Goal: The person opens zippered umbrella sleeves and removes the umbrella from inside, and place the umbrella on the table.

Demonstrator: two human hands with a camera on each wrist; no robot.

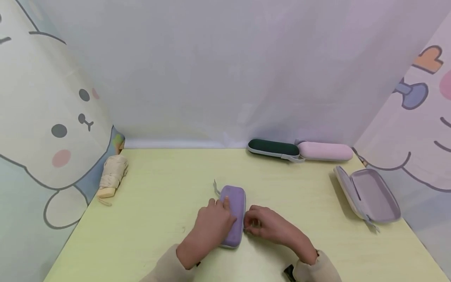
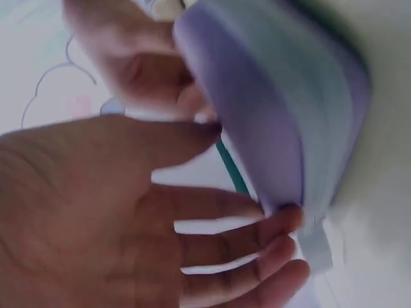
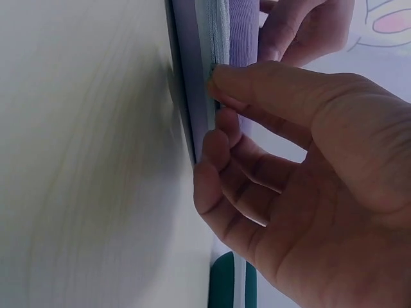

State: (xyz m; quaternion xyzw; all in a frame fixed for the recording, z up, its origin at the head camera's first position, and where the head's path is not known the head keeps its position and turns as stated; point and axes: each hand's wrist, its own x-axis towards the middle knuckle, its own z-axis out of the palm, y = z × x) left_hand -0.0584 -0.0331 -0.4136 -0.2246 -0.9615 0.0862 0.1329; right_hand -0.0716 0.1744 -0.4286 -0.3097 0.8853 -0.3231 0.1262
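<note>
Behind a pale yellow desk, a plain pale backdrop, with cartoon-printed sheets to either side. On the desk, front and middle, the purple case, with long sides running away from the wearer. Across the top of the purple case, the left hand, with fingers loosely spread and tips touching the fabric, not wrapped round. At the right long side of the purple case, apart from its partner, the right hand, with thumb and forefinger pinched on the zip seam; exact bit gripped hidden by the fingertips. From the far left corner of the purple case, a grey strap. Beyond the purple case and rightward, a dark green case and a pink case, end to end near the backdrop. Well right of the purple case, an open lilac case. Well left of the purple case, slightly farther back, a beige wrapped bundle.
</note>
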